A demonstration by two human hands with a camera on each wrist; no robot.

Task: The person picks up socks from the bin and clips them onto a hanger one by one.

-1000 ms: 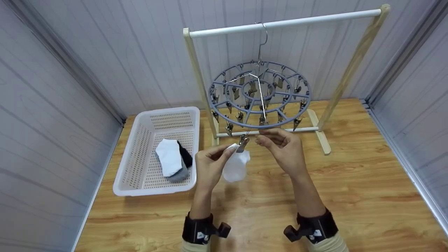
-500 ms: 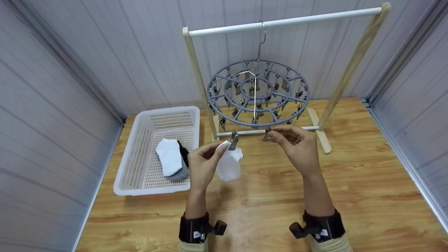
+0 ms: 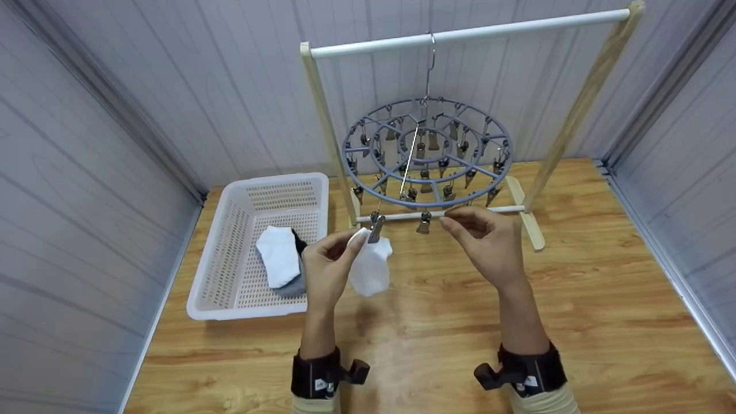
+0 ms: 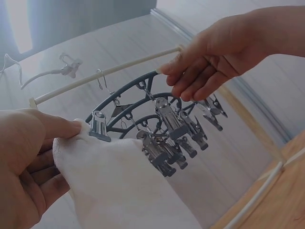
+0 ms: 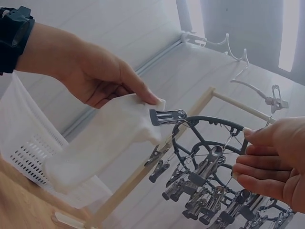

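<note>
My left hand [image 3: 328, 267] pinches the edge of a white sock [image 3: 370, 270] between thumb and forefinger. A metal clip [image 3: 377, 228] bites the sock's edge beside those fingertips; in the left wrist view the same clip [image 4: 99, 128] hangs from the rim. Above is a round grey drying hanger [image 3: 428, 204], with many clips dangling from it. My right hand [image 3: 489, 244] is beside another clip [image 3: 424, 223] at the front of the rim, its fingers loosely bent. In the right wrist view, the right thumb lies close to the rim [image 5: 209, 119]; contact is hard to tell.
A white perforated basket [image 3: 201, 287] at left holds a white sock [image 3: 278, 256] over grey and black ones. The hanger hooks over the white bar [image 3: 517, 27] of a wooden stand [image 3: 595, 86]. Panel walls [image 3: 241, 103] enclose the wooden tabletop [image 3: 604, 299].
The hanger has turned, and its front clips shifted left. My left hand moved left with the clipped sock. My right hand moved right, held a front clip half a second ago, and let it go.
</note>
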